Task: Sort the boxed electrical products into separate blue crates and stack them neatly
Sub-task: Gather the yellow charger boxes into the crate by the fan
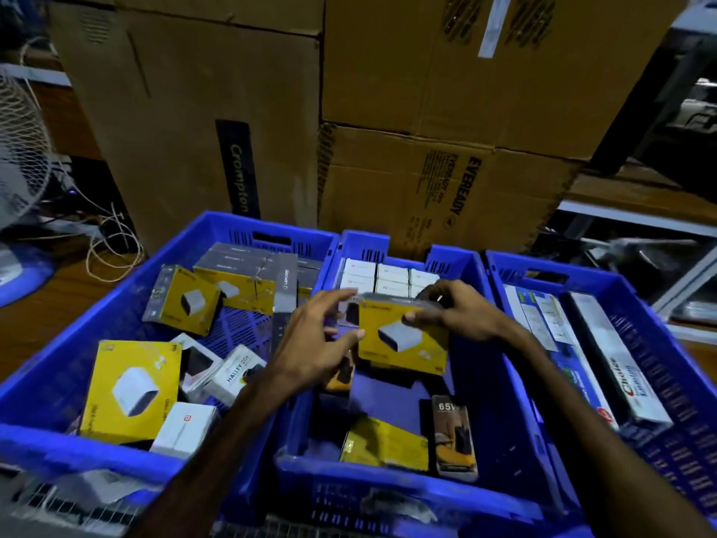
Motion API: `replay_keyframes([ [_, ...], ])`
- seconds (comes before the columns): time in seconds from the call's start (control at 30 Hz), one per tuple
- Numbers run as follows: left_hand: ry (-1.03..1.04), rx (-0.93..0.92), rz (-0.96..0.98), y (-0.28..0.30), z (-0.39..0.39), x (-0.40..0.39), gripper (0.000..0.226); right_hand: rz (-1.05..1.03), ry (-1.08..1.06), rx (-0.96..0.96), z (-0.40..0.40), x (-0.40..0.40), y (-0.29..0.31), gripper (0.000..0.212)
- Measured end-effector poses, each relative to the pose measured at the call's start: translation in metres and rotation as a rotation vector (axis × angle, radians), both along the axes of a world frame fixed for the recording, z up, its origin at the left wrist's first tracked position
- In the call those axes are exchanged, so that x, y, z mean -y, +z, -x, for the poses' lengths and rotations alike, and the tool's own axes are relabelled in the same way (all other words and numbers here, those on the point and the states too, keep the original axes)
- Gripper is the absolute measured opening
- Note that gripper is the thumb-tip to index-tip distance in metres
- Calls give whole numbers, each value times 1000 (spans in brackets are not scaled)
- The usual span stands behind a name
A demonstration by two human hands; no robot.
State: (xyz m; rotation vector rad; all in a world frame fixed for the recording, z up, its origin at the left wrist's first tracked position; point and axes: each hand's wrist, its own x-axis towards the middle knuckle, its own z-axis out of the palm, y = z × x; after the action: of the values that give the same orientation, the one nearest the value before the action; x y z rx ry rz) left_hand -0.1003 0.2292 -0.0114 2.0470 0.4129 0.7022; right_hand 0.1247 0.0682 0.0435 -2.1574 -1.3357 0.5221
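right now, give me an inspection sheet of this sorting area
surface: wooden floor or tabletop showing left of the crates
job's things: left crate holds jumbled yellow and white boxes; middle crate has white boxes in neat rows at the back; right crate holds long boxes
clutter: nothing seen
hands: right hand pinches yellow box over the middle crate; left hand open, fingertips at its edge
cables: looped white cord on the left
surroundings: stacked cardboard cartons, white fan

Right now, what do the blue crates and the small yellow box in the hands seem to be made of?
The blue perforated middle crate looks like moulded plastic: glossy walls with slotted vents. The small yellow printed box, held in the grip of the right hand and touched by the left hand, appears to be printed cardboard, perhaps film-wrapped, judging by its sheen.
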Motion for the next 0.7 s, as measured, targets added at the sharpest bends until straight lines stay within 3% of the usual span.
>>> replay_keyframes([
  [0.07, 15, 21, 50, 13, 0, -4, 74, -106, 21, -132, 12, 4, 25, 33],
  [0.13, -10, 41, 120, 31, 4, -7, 78, -170, 55, -144, 24, 3, 48, 33],
  [0.3, -42, 213, 274, 87, 39, -21, 41, -347, 125, -179, 60, -24, 82, 41],
  [0.43, 124, 301, 177, 116, 97, -63, 36, -511, 74, -137, 81, -54, 81, 48],
  [0.57, 397, 345, 125, 105, 144, -112, 28, -378, 97, -169, 102, -69, 53, 43],
  [0.7, 682, 89, 71, 52, 137, -158, 38, -200, 181, -194, 123, -73, 25, 31],
])
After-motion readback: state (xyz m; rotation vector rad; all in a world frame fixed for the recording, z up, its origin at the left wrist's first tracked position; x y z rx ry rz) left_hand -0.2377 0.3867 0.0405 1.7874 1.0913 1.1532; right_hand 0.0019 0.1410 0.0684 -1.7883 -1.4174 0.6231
